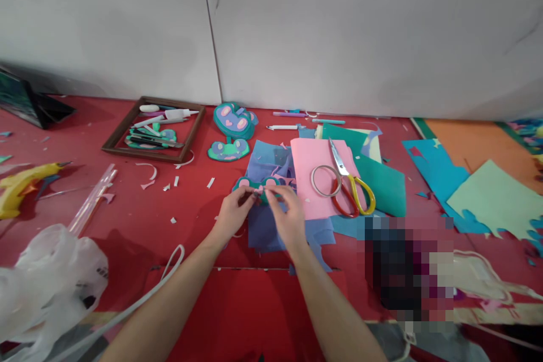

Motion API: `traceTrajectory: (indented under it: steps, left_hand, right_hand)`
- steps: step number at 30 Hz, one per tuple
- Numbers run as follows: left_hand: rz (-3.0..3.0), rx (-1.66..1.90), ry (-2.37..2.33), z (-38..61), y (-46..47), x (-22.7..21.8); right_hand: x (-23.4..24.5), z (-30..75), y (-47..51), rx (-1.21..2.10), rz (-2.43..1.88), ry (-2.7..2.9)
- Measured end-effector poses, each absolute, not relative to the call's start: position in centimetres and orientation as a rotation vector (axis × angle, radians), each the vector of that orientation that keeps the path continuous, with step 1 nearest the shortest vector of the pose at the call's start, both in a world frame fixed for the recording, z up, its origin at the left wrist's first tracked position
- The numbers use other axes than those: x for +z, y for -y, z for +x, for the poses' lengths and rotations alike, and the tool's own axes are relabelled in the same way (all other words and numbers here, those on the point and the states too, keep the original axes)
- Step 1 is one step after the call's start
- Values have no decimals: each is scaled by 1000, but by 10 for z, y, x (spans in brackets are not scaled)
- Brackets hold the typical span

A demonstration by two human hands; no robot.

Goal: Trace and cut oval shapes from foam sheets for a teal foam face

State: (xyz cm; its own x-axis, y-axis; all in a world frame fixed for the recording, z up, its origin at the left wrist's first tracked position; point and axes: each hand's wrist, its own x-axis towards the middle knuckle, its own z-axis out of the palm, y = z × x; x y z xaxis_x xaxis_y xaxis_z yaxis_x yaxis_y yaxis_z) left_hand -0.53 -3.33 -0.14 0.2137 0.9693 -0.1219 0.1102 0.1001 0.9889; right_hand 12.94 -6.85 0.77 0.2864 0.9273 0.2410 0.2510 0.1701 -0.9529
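My left hand (233, 212) and my right hand (288, 215) meet over a small green foam cut-out with pink patches (254, 185). Both hands pinch at its front edge, fingers closed on it. The cut-out lies on a purple-blue foam sheet (265, 226) on the red table (139, 215). What exactly sits between the fingertips is too small to make out.
A pink sheet (314, 167) with a tape ring (326, 181) and red-and-yellow scissors (350, 189) lies right of my hands. Finished foam shapes (232, 121), a brown frame (153, 129) with pens, a yellow glue gun (19, 186), a plastic bag (46, 283) and more coloured sheets (483, 195) surround them.
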Motion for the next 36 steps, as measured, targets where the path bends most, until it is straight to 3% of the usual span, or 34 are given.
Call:
traceTrajectory:
  steps: [4, 10, 36]
  left_hand:
    - [1242, 883, -1091, -3, 34, 10]
    - [1257, 836, -1056, -4, 36, 15]
    - [1283, 811, -1110, -3, 38, 16]
  right_hand:
    - [7, 149, 58, 1026, -1437, 864]
    - [14, 146, 55, 1353, -1300, 778]
    - [12, 145, 59, 1145, -1405, 970]
